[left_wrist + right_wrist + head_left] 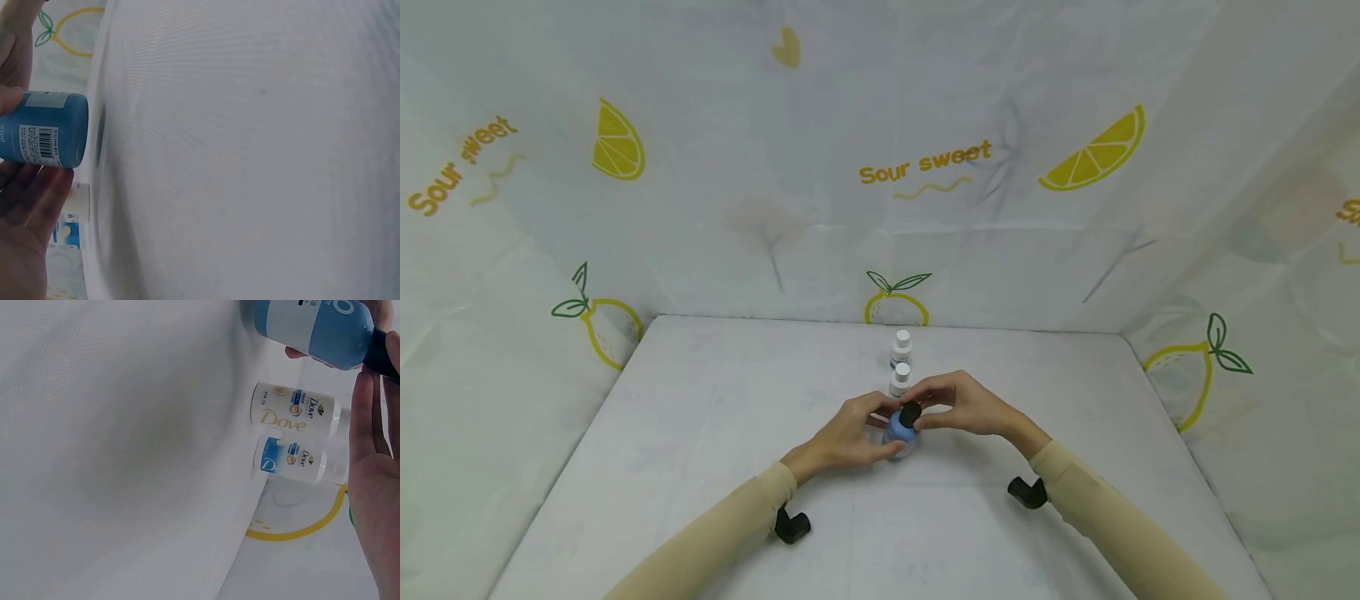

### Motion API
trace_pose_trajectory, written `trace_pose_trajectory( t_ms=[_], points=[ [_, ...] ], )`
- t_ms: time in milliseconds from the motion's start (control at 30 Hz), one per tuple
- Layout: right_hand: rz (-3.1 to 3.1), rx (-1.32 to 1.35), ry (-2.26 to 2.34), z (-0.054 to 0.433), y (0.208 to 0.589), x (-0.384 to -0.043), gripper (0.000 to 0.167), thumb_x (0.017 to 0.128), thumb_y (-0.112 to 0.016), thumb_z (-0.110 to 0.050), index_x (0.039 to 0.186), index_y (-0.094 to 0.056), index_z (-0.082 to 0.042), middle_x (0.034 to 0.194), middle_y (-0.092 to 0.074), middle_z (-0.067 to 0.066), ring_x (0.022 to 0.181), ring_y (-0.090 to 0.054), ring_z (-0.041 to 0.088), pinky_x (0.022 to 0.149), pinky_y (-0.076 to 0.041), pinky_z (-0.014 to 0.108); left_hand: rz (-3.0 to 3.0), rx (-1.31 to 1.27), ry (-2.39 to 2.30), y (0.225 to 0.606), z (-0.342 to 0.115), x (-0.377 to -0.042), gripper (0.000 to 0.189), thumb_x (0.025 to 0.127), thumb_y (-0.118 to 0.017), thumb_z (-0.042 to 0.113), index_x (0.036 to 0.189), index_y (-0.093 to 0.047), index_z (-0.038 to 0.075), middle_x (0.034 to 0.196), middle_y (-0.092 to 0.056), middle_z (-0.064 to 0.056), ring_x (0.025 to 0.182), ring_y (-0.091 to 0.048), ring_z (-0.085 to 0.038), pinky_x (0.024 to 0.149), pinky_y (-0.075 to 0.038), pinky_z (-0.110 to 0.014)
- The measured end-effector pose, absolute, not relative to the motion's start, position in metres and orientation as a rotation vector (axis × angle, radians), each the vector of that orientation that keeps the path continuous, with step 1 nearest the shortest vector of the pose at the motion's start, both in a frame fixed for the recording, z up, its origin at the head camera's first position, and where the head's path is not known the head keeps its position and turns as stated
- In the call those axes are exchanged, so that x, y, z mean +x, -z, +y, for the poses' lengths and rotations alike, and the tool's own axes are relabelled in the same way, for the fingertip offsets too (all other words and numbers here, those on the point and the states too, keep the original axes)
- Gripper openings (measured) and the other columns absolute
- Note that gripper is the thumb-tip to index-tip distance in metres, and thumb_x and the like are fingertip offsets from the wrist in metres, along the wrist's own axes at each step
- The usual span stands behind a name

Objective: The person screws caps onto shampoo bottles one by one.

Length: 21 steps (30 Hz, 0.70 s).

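A blue bottle [898,430] with a black cap [910,414] is between the two hands, its cap tipped slightly right in the head view. My left hand [850,431] grips the body from the left, thumb on the near side and fingers around the far side. From the right, my right hand [961,403] pinches the black cap between thumb and fingers. The left wrist view shows a barcode label on the blue bottle [47,134], its base close over the table. Part of the body is hidden behind the left hand.
Just beyond the hands stand two white Dove bottles with white caps, a nearer one [900,381] and a farther one [901,350]. The white-covered table [737,375] ends at a lemon-printed curtain [775,275]. Black wrist mounts [792,527] stick out from both sleeves.
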State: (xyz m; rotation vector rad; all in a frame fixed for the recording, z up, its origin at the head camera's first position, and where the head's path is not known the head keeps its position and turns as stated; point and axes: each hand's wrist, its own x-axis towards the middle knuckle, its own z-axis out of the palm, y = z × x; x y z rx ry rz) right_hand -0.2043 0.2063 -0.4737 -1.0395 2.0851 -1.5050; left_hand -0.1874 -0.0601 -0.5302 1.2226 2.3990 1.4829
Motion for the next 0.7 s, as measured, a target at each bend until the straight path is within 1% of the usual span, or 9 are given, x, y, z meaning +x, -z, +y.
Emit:
trace_pose_trajectory(
  t_ms=[100,233,300,367,433,533,600,700],
  points=[
    [2.110,-1.032,1.498,0.207,0.474,-0.205,0.039,0.093,-0.084,-0.002,0.131,-0.074,0.000,0.131,-0.077,0.022,0.119,-0.073,0.006,0.109,-0.062,0.033,2.397,1.203,-1.473,0.531,-0.060,-0.188,0.051,0.091,-0.087,0.011,0.134,-0.064,-0.004,0.131,-0.072,-0.019,0.114,-0.077,-0.031,0.096,-0.065,-0.023],
    [2.150,-1.021,1.504,0.210,0.474,-0.205,0.038,0.093,-0.083,-0.001,0.130,-0.074,0.001,0.128,-0.077,0.023,0.116,-0.075,0.008,0.106,-0.064,0.039,2.393,1.197,-1.466,0.533,-0.059,-0.189,0.050,0.092,-0.086,0.010,0.134,-0.063,-0.003,0.132,-0.071,-0.019,0.115,-0.077,-0.031,0.097,-0.065,-0.023],
    [2.180,-1.009,1.511,0.212,0.475,-0.205,0.035,0.093,-0.082,0.000,0.128,-0.074,0.000,0.126,-0.077,0.022,0.113,-0.075,0.008,0.104,-0.065,0.040,2.380,1.194,-1.471,0.534,-0.059,-0.190,0.050,0.092,-0.086,0.009,0.134,-0.062,-0.003,0.132,-0.071,-0.018,0.117,-0.076,-0.031,0.098,-0.065,-0.024],
    [2.211,-0.984,1.519,0.214,0.476,-0.206,0.032,0.094,-0.082,-0.001,0.125,-0.075,-0.001,0.123,-0.078,0.021,0.110,-0.075,0.008,0.102,-0.066,0.036,2.363,1.187,-1.482,0.534,-0.059,-0.189,0.050,0.091,-0.086,0.008,0.133,-0.062,-0.002,0.132,-0.071,-0.018,0.119,-0.075,-0.031,0.099,-0.065,-0.025],
    [2.245,-0.957,1.518,0.215,0.477,-0.205,0.027,0.096,-0.080,-0.002,0.122,-0.076,-0.002,0.119,-0.078,0.020,0.107,-0.075,0.007,0.100,-0.065,0.031,2.351,1.176,-1.489,0.534,-0.059,-0.189,0.050,0.091,-0.086,0.006,0.133,-0.061,-0.002,0.131,-0.070,-0.018,0.121,-0.074,-0.031,0.101,-0.064,-0.025],
    [2.285,-0.920,1.515,0.217,0.478,-0.205,0.020,0.098,-0.078,-0.004,0.118,-0.077,0.000,0.115,-0.079,0.021,0.104,-0.074,0.006,0.098,-0.064,0.024,2.347,1.158,-1.494,0.536,-0.060,-0.188,0.050,0.090,-0.086,0.005,0.132,-0.060,-0.002,0.131,-0.070,-0.018,0.123,-0.073,-0.031,0.103,-0.064,-0.025],
    [2.306,-0.906,1.511,0.218,0.479,-0.205,0.017,0.100,-0.077,-0.005,0.116,-0.077,0.001,0.112,-0.079,0.021,0.101,-0.074,0.006,0.097,-0.063,0.023,2.347,1.151,-1.496,0.536,-0.060,-0.188,0.051,0.090,-0.086,0.004,0.132,-0.060,-0.002,0.130,-0.070,-0.017,0.123,-0.073,-0.031,0.103,-0.064,-0.026],
    [2.324,-0.882,1.512,0.219,0.480,-0.204,0.016,0.100,-0.076,-0.005,0.113,-0.076,0.005,0.109,-0.079,0.020,0.098,-0.073,0.006,0.095,-0.063,0.022,2.342,1.154,-1.493,0.537,-0.060,-0.189,0.051,0.090,-0.086,0.004,0.133,-0.059,-0.002,0.130,-0.070,-0.018,0.123,-0.072,-0.031,0.104,-0.064,-0.026]
  ],
)
